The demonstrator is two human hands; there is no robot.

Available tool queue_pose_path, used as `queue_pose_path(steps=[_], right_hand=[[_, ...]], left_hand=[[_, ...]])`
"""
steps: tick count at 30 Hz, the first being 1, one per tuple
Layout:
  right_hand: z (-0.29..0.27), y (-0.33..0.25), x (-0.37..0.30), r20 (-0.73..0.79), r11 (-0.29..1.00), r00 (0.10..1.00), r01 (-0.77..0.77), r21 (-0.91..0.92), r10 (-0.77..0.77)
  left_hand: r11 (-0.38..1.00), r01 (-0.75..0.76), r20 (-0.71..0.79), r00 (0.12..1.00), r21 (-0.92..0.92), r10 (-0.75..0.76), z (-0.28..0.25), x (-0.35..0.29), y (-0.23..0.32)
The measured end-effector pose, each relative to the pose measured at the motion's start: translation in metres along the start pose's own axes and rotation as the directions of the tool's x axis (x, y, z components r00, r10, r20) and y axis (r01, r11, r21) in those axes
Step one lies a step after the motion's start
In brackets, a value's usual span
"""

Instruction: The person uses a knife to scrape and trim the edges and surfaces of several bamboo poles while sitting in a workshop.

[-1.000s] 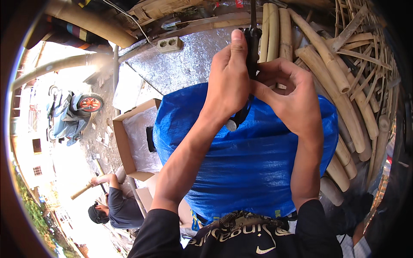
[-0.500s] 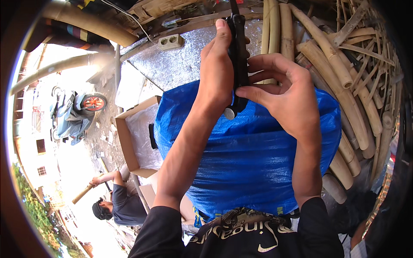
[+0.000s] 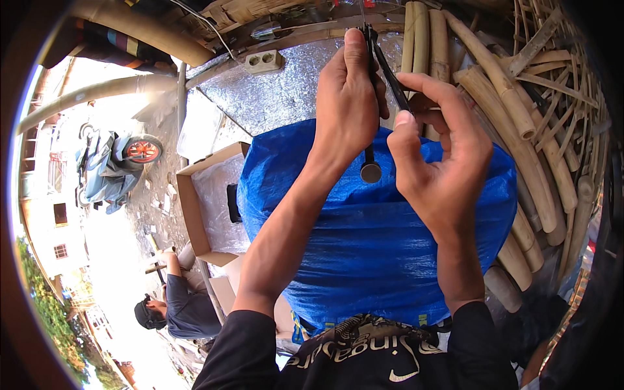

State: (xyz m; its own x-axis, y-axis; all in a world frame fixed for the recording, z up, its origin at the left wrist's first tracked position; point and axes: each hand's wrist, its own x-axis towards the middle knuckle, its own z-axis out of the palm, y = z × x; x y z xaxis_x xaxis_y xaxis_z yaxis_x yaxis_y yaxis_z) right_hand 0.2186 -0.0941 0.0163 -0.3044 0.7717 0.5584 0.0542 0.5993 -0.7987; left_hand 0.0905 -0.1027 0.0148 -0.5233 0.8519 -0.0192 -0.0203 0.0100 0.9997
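Observation:
Held up in front of me is a slim black folding implement (image 3: 392, 81) with hinged arms. Its exact kind I cannot make out. A round grey disc (image 3: 371, 172) sits on its lower end, nearest me. My left hand (image 3: 348, 107) is wrapped round its body, thumb stretched along the top. Between thumb and forefinger, my right hand (image 3: 448, 162) pinches a thin black arm that angles away from the body. Below both hands lies a large bulging blue tarpaulin sack (image 3: 383, 253), close against my front.
Bamboo poles (image 3: 513, 149) and split strips pile up at the right. A silvery sheet (image 3: 286, 88) bears a socket block (image 3: 264, 62). At the left are an open cardboard box (image 3: 195, 214), a parked motorbike (image 3: 114, 166) and a person (image 3: 188, 305) holding a long-handled tool.
The thin black arm has swung outward from the implement's body, with my right hand on it. Both hands have shifted slightly right. The person at the left has lowered their arms.

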Motion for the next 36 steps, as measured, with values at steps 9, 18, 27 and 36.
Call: queue_pose_path(steps=[9, 18, 27, 36], right_hand=[[0.011, 0.026, 0.000, -0.127, 0.926, 0.940, 0.277, -0.255, -0.316], [0.002, 0.034, 0.010, -0.191, 0.952, 0.932, 0.304, -0.046, -0.307], [-0.015, 0.036, 0.021, -0.097, 0.888, 0.992, -0.029, 0.459, 0.083], [0.002, 0.023, 0.010, -0.180, 0.926, 0.910, 0.377, -0.014, -0.373]], left_hand=[[0.999, 0.050, 0.149, 0.988, -0.012, -0.047, -0.006, 0.003, -0.003], [0.980, 0.141, 0.285, 0.954, -0.141, -0.096, -0.012, 0.004, 0.005], [0.959, 0.191, 0.316, 0.941, -0.208, -0.119, -0.011, 0.004, 0.009], [0.996, 0.016, 0.103, 0.995, -0.086, -0.007, -0.003, -0.004, 0.008]])
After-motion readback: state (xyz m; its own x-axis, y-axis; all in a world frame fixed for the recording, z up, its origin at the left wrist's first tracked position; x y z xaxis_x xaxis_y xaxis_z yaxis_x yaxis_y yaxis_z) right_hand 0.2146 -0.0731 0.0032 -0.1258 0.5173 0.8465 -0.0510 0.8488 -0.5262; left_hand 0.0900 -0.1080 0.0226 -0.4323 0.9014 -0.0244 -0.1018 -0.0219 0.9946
